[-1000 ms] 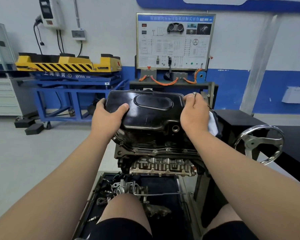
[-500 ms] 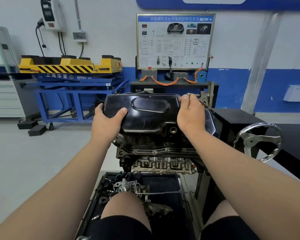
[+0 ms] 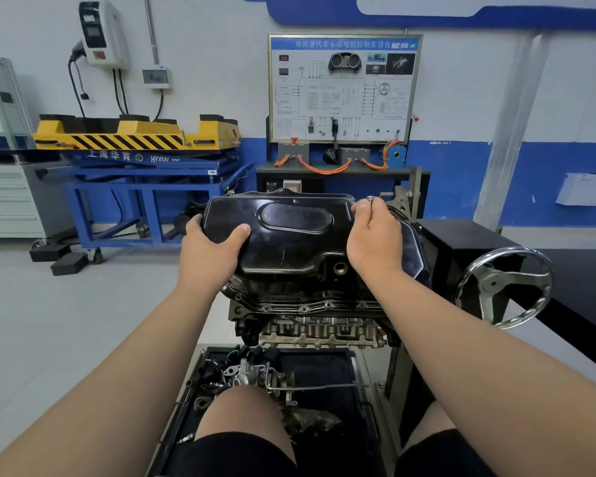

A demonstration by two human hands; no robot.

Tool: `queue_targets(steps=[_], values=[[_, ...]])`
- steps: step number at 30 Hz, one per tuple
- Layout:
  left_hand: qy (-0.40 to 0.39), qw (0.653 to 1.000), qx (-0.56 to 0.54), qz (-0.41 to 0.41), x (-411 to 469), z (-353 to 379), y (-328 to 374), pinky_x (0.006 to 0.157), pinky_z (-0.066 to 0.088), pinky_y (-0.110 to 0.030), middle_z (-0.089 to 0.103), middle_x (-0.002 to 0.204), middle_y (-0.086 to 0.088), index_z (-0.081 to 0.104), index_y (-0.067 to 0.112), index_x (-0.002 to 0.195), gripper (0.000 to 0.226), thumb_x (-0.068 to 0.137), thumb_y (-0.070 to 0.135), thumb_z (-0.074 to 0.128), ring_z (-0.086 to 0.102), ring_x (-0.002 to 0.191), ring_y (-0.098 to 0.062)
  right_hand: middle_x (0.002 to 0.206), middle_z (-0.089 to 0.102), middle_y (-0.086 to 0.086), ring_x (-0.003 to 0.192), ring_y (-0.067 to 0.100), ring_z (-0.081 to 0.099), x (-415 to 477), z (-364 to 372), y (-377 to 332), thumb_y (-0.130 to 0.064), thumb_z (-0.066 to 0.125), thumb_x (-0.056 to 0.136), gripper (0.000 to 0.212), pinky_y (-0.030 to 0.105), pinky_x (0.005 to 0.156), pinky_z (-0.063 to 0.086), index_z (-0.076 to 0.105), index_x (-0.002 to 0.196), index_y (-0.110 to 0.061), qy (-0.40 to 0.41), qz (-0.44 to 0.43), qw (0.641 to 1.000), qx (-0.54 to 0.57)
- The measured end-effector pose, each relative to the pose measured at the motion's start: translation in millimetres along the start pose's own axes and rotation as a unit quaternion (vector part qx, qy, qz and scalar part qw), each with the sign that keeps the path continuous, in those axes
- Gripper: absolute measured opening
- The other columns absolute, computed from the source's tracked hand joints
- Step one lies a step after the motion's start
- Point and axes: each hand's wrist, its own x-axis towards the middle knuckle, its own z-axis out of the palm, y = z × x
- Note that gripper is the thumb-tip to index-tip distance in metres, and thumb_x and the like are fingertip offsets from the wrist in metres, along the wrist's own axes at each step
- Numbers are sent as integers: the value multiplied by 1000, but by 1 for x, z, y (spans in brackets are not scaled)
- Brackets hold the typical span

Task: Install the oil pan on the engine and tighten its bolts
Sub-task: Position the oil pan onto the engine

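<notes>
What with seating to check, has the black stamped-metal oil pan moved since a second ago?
Yes, slightly: the black stamped-metal oil pan has sunk a little towards the grey engine block beneath it.

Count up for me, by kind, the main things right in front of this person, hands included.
oil pan: 1
engine under it: 1
hands gripping the oil pan: 2, left hand and right hand
handwheel, shiny metal: 1
tray of loose parts below: 1
Total: 6

Loose metal parts (image 3: pixel 255 375) lie in black tray (image 3: pixel 319 368).
</notes>
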Motion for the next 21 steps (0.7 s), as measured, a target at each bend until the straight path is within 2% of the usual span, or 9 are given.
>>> queue_targets(steps=[2, 4, 6, 8, 12, 13, 15, 17, 21], values=[[62, 976, 193, 83, -7, 4, 10, 112, 28, -47, 36, 146, -13, 27, 15, 146, 77, 84, 50, 58, 34, 133, -32, 85, 63, 0, 81, 20, 58, -1, 0, 0, -34, 29, 99, 34, 38, 73, 47, 56, 94, -15, 3, -3, 1000, -10], [98, 916, 304, 244, -19, 20, 28, 113, 17, -48, 32, 149, -10, 29, 21, 145, 67, 87, 45, 53, 25, 137, -32, 84, 63, 1, 80, 21, 59, -2, 0, -1, -34, 29, 99, 33, 39, 72, 48, 55, 94, -15, 6, -4, 1000, -18], [34, 889, 310, 335, -33, 49, 51, 113, 17, -48, 38, 147, -6, 37, 22, 142, 59, 89, 46, 46, 28, 136, -29, 83, 63, 3, 79, 23, 59, -3, 0, -1, -34, 29, 99, 32, 40, 72, 49, 55, 94, -15, 3, -3, 1000, -23], [-40, 875, 329, 352, -45, 77, 62, 114, 16, -46, 37, 149, -4, 36, 24, 143, 56, 93, 49, 36, 26, 138, -27, 84, 63, 3, 79, 22, 59, -3, -3, -3, -33, 30, 99, 31, 38, 72, 48, 54, 94, -15, -8, 1, 999, -31], [-23, 861, 348, 371, -42, 89, 59, 112, 19, -47, 42, 145, -1, 45, 25, 138, 55, 93, 55, 33, 29, 137, -26, 85, 61, -1, 82, 17, 56, 8, -17, -5, -29, 32, 99, 32, 34, 75, 43, 60, 88, -17, -65, 87, 994, 31], [-18, 857, 322, 402, -41, 86, 57, 111, 22, -45, 48, 140, -1, 50, 23, 134, 52, 93, 53, 37, 34, 133, -26, 83, 60, 0, 78, 17, 54, 12, -22, -6, -29, 32, 98, 35, 34, 73, 42, 61, 84, -17, -85, 133, 985, 72], [-24, 844, 261, 468, -42, 81, 56, 104, 32, -39, 59, 123, -1, 61, 18, 121, 45, 93, 49, 43, 46, 120, -24, 68, 53, 0, 59, 17, 46, 19, -35, -11, -31, 32, 98, 36, 32, 55, 38, 59, 77, -19, -130, 206, 960, 136], [-38, 853, 209, 476, -46, 80, 59, 93, 39, -36, 63, 103, 1, 65, 16, 106, 44, 91, 51, 42, 51, 104, -21, 56, 44, -5, 45, 11, 36, 28, -43, -24, -30, 33, 98, 34, 26, 42, 30, 56, 77, -17, -154, 231, 940, 197], [-24, 941, 36, 334, -48, 80, 63, 67, 35, -24, 55, 74, 12, 60, 20, 84, 41, 90, 51, 34, 48, 77, -6, 54, 33, -3, 40, 9, 25, 43, -35, -64, -26, 34, 100, 30, 22, 39, 24, 54, 81, -12, -145, 293, 851, 412]])
